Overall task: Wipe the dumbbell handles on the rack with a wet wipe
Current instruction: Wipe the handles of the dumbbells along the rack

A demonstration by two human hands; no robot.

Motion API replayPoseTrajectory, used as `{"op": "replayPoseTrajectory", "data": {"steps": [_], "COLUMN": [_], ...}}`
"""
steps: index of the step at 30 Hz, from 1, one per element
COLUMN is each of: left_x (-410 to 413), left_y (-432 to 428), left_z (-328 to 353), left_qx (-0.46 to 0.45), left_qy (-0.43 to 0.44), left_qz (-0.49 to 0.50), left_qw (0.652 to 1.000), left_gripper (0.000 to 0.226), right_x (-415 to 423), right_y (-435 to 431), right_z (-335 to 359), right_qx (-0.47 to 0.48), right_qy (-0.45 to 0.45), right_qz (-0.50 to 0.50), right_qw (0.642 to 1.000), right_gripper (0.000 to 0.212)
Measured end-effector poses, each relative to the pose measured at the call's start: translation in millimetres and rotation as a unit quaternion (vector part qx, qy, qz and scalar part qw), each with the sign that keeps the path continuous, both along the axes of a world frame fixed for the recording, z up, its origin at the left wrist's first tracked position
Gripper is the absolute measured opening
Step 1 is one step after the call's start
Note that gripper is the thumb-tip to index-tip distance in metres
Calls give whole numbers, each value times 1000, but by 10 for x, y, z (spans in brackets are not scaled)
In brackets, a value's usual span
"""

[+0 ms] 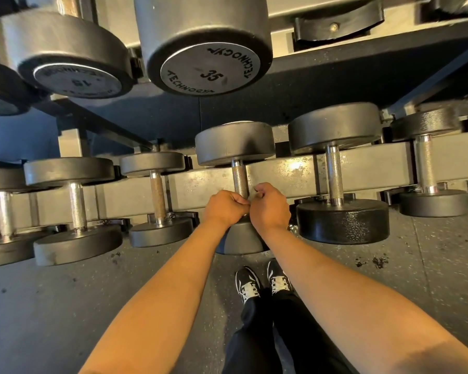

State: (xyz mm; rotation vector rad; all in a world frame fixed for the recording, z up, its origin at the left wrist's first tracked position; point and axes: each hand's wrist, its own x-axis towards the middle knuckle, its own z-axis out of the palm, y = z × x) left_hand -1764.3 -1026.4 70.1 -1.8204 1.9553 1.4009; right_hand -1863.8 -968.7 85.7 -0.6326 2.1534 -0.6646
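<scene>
A: Knurled steel handle (239, 177) of the middle dumbbell, lower rack (281, 168) row, w/ both fists down at its near end.

B: Left hand (225, 207)?

A: Clenched, knuckles up, just left of the bar, touching the right.

B: Right hand (269, 205)?

A: Clenched too, pinching a small pale bit between fingertips, prob. the wipe (254, 197), mostly hidden.

B: Gripping the bar itself?

A: Can't tell. Hands cover that end, above the front weight head (241, 240).

B: Neighbours?

A: Dumbbell w/ rusty handle (157, 195) to the left, bigger one (335, 174) to the right. Upper row: one marked 35 (210, 68).
</scene>
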Motion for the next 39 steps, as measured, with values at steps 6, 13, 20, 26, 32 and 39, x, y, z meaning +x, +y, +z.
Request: {"op": "replayPoseTrajectory", "data": {"steps": [6,13,20,26,32,39], "left_x": [-45,21,173,53,-205,41], "left_y": [-134,-63,-56,-175,-306,-194], "left_z": [116,-18,6,-2,-92,-117], "left_qx": [-160,-97,42,-62,-12,10], "left_qy": [123,94,-29,69,163,56], "left_qz": [90,165,79,228,251,154], "left_qw": [975,977,996,969,954,986], "left_gripper": [15,3,8,8,32,28], "right_x": [-5,-13,3,6,3,-13], "right_y": [16,16,11,12,4,5], "right_z": [-31,-55,-41,-84,-126,-112], "right_qx": [-14,-16,2,-13,-40,-34], "right_qy": [5,-4,3,15,20,16], "right_qz": [-1,-15,-4,-5,-11,-7], "right_qw": [1000,1000,1000,1000,999,999], "right_gripper": [27,33,32,29,26,25]}}
